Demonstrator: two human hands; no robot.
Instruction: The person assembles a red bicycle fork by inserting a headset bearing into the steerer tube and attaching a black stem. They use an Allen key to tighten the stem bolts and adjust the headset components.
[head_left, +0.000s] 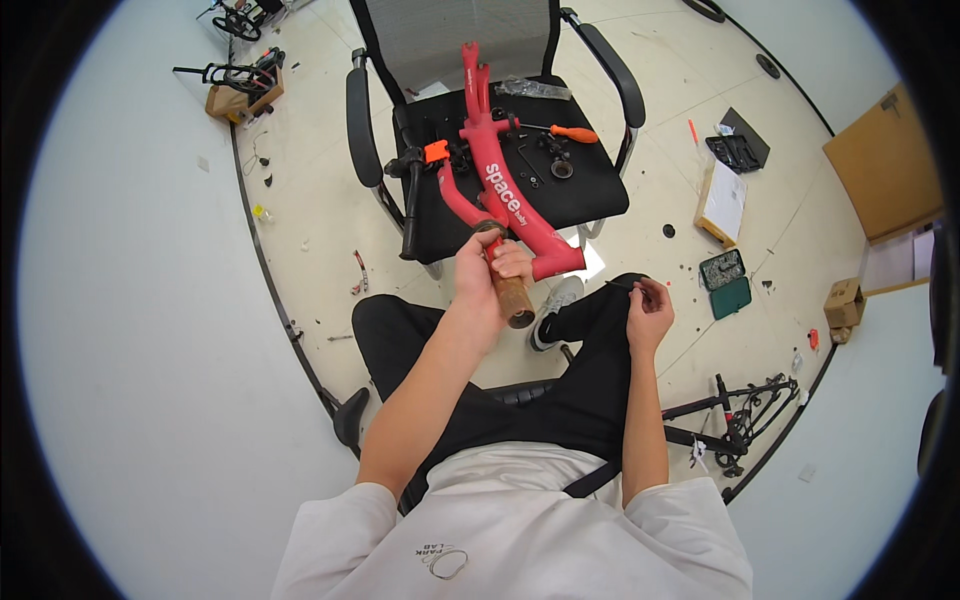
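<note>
My left hand [487, 268] is wrapped round a rust-brown tube [514, 300] with a hole in its near end. Just beyond my fingers, this tube meets a pink bicycle frame [500, 175] and a curved pink part [458, 195]; whether they are joined is hidden. The frame lies across the black seat of an office chair [590, 195], its short head tube pointing toward me. Over my right knee, my right hand [650, 312] is closed, fingertips pinched on a small thin dark piece that I cannot make out.
On the seat lie an orange-handled screwdriver [572, 133], a dark ring [562, 169], small parts and a clear plastic bag [535, 90]. On the floor are a green case [730, 297], a white-topped box [722, 203], a black bicycle frame [735, 425] and scattered small pieces.
</note>
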